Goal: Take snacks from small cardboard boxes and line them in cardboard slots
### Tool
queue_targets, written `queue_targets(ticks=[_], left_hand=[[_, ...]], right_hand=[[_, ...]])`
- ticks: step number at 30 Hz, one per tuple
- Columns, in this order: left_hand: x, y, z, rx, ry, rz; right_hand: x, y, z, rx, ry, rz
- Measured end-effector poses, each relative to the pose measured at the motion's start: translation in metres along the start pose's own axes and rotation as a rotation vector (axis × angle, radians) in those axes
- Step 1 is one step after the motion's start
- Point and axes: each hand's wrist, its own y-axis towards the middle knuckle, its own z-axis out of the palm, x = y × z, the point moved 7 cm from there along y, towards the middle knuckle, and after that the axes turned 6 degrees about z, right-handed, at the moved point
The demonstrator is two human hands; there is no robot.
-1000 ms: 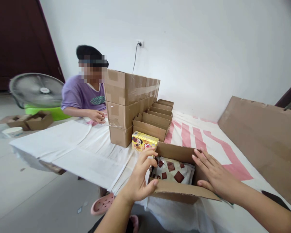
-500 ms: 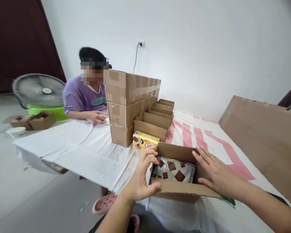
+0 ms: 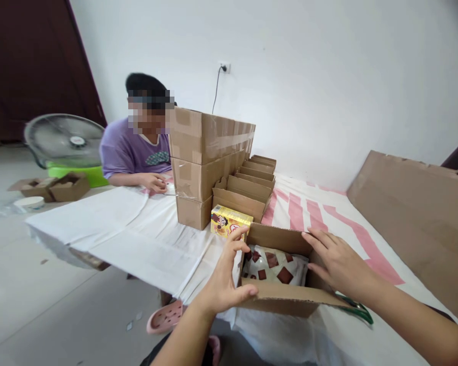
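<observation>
An opened cardboard box [image 3: 282, 305] stands at the table's near edge, its near flap folded outward. Inside lies a whitish plastic pouch [image 3: 277, 262] printed with dark red-brown squares. My left hand [image 3: 225, 277] is at the box's left side, fingers spread around that side and thumb over the near flap. My right hand [image 3: 338, 262] lies over the right wall with fingers stretched out, the thumb reaching inside the rim. Both hands look open. Just beyond the box sits a yellow printed carton [image 3: 231, 221]. Green-handled scissors [image 3: 356, 309] lie partly under my right forearm.
Taped cardboard boxes [image 3: 193, 178] are stacked beyond the carton, beside a row of open boxes [image 3: 248, 195]. A co-worker in a purple top [image 3: 124, 147] sits across the table. A large cardboard sheet [image 3: 412, 213] leans at right. A fan [image 3: 66, 140] stands at left.
My right hand's thumb has shifted from the near flap up to the inside of the right wall, uncovering more of the scissors. My left hand has barely moved.
</observation>
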Motion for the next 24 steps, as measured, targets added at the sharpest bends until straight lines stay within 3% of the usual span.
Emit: queue_targets(ticks=[7, 13, 19, 24], left_hand=[[0.000, 0.001, 0.001, -0.004, -0.015, 0.002], [0.000, 0.002, 0.001, 0.002, -0.017, -0.009], [0.001, 0.001, 0.003, 0.006, -0.035, 0.000], [0.001, 0.000, 0.003, 0.007, -0.048, 0.003]], right_hand=[[-0.002, -0.004, 0.017, 0.038, -0.059, -0.003], [-0.003, 0.003, 0.009, 0.052, 0.041, 0.026], [-0.008, 0.027, 0.001, 0.098, 0.230, 0.092], [-0.006, 0.058, 0.006, 0.271, 0.416, 0.164]])
